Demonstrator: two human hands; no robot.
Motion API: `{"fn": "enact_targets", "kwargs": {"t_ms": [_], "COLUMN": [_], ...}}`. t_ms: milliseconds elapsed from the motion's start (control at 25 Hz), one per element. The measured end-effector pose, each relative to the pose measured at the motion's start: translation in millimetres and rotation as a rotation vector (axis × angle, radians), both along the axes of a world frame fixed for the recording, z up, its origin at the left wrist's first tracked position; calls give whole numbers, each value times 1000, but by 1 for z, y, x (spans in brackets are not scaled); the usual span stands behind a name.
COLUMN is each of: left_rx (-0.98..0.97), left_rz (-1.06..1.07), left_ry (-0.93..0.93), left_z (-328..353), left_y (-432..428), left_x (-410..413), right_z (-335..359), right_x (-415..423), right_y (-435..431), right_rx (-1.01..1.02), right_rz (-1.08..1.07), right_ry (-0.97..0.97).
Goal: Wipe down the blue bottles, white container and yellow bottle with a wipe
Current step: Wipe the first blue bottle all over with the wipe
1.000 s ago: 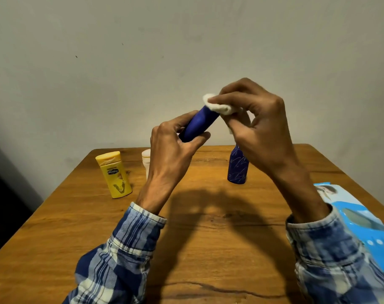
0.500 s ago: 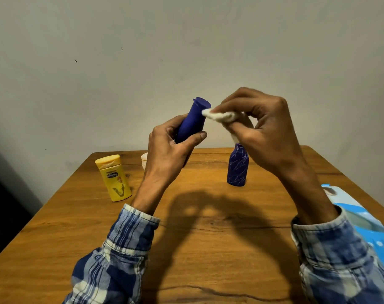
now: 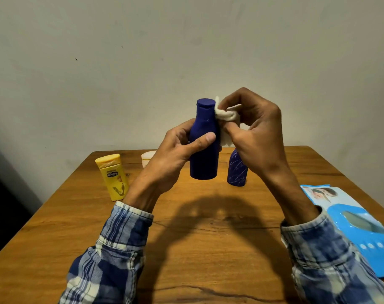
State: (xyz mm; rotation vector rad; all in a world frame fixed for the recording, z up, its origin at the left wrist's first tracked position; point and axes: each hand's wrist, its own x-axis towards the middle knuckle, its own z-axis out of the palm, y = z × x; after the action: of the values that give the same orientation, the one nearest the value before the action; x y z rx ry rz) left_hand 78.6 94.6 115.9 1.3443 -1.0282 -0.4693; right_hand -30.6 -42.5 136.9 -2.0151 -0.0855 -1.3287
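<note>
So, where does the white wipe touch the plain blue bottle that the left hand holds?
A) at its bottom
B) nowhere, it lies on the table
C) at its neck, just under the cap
C: the right hand presses the wipe against the neck of the plain blue bottle, just under the cap, while the left hand grips its body.

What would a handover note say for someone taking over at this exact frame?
Left hand: grips the plain blue bottle upright, above the table.
Right hand: pinches the wipe against that bottle's neck.
On the table: patterned blue bottle, yellow bottle, white container behind the left hand.
Done: plain bottle mid-wipe.
Left: cannot tell which others are wiped already.
</note>
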Motion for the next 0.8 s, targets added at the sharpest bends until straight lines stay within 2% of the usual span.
{"fn": "enact_targets", "kwargs": {"t_ms": [120, 280, 320, 400, 480, 600, 800], "left_rx": [-9, 0, 12, 33, 50, 70, 92], "left_rz": [0, 89, 101, 121, 138, 165, 208], "left_ry": [-3, -32, -51, -97, -140, -195, -242], "left_z": [2, -1, -2, -4, -4, -6, -6], "left_y": [2, 2, 1, 0, -1, -2, -2], "left_x": [4, 5, 5, 6, 7, 5, 6], "right_z": [5, 5, 6, 12, 17, 11, 13], "right_x": [-3, -9, -11, -15, -16, -10, -10], "right_y": [-4, -21, -24, -24, -18, -10, -13], "right_rx": [-116, -177, -153, -88, -118, -241, -289], "right_rz": [66, -21, -62, -93, -59, -54, -101], "right_ry": [22, 331, 308, 133, 15, 60, 97]}}
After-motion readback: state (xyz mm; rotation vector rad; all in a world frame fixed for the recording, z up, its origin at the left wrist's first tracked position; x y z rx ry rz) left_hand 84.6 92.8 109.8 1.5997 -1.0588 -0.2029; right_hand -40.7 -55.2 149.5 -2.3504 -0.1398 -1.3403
